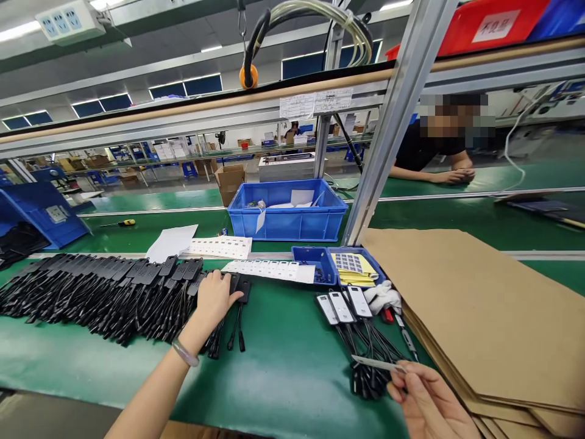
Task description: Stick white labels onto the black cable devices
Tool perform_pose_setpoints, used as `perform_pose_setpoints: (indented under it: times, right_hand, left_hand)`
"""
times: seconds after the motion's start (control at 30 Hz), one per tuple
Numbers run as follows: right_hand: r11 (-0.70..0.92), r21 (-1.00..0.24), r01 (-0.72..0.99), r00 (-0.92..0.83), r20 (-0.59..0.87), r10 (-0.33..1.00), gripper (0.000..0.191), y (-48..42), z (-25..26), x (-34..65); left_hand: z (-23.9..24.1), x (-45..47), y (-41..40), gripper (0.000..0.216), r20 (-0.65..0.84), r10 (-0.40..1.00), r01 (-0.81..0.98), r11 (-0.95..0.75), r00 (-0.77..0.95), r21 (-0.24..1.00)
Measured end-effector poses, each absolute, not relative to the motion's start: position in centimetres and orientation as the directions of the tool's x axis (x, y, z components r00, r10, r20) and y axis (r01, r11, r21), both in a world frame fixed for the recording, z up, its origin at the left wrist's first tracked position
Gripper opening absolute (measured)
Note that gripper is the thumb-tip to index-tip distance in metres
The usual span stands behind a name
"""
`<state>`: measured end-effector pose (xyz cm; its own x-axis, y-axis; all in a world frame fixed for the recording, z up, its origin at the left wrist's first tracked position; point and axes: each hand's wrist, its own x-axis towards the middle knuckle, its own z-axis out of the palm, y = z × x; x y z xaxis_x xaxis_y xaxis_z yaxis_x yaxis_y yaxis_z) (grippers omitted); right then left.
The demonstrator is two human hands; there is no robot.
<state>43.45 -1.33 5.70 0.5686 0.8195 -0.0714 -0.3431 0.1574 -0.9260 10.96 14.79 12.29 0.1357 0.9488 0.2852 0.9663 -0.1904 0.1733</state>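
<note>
My left hand (212,300) is at the right end of a long row of black cabled boxes (148,273). Its fingers curl over one black box (245,291), with the thumb along the side; the fingertips are partly hidden. Between the thumb and fingers of my right hand (423,393), a thin pointed metal tool (375,363) is pinched, its tip to the left; whether it is tweezers or a blade is unclear. Beneath that tip lie the black cables (365,347) of three boxes with white labelled faces (342,306).
Label sheets (269,268) lie near small blue trays (315,259). A large blue bin (287,213) stands behind them. Flat cardboard (475,305) covers the right side, beside a metal post (397,122). A white cloth (384,297) and a screwdriver (125,223) are on the bench. A co-worker (434,143) sits opposite.
</note>
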Motion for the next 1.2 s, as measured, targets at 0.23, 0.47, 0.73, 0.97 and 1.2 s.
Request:
perform_pose_setpoints:
  times: [0.23,0.47,0.73,0.97,1.2]
  right_hand:
    - [0.164,-0.928,-0.333,0.442,0.000,0.897,0.025,-1.4,6.7,39.6]
    - [0.187,-0.907,-0.377,0.308,0.068,0.949,0.015,-2.0,7.4,36.6]
    - [0.172,-0.897,-0.407,0.282,0.056,0.958,0.020,-1.8,8.3,34.5]
    - [0.123,-0.909,-0.399,0.244,0.024,0.969,0.019,-1.1,8.7,33.7]
    - [0.053,-0.953,-0.299,0.141,0.011,0.990,0.017,0.0,8.7,33.4]
  left_hand:
    - [9.9,12.0,12.7,0.042,0.236,0.967,0.994,-0.103,0.092,0.033]
    - [8.9,10.9,10.2,0.048,0.348,0.931,0.950,-0.203,0.112,0.236]
    - [9.7,13.6,2.5,0.047,-0.013,0.999,0.163,0.005,0.043,0.987]
    - [8.9,15.7,-0.3,0.044,-0.310,0.915,-0.363,0.389,0.257,0.847]
    - [7.9,16.0,-2.3,0.067,-0.277,0.873,-0.453,0.453,0.402,0.768]
